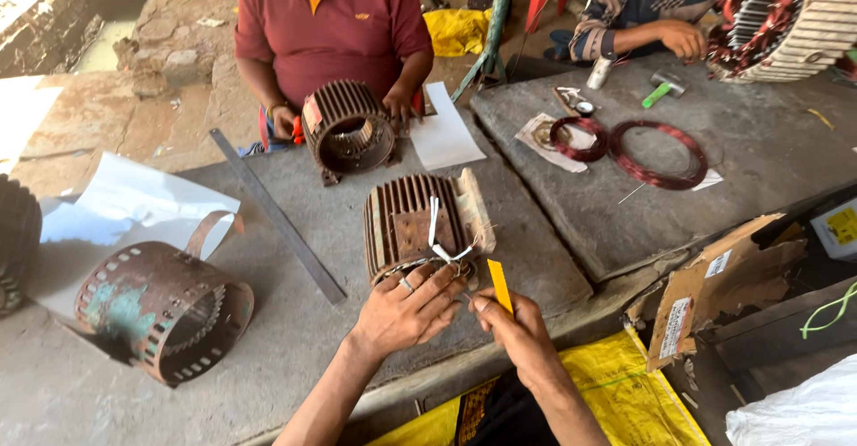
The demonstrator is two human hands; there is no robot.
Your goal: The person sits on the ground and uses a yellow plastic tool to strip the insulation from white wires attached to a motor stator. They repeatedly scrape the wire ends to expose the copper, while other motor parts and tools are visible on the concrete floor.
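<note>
Ribbed rusty motor stator housing [420,223] lies on its side on the grey stone bench [295,321], its open end facing the person. The left hand [406,308] rests against that open end, fingers curled onto the windings inside, gripping nothing that can be told. The right hand [513,325] has its grip pinched shut on a yellow strip [499,285]. White ties [437,236] hang over the housing. Farther off lie a long steel ruler [277,216], a second ribbed housing [346,129] held by another person, and red wire coils [656,153].

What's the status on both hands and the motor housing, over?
Left hand on ribbed motor housing rim. Right hand pinching yellow strip. Metal ruler lies clear, left.
</note>
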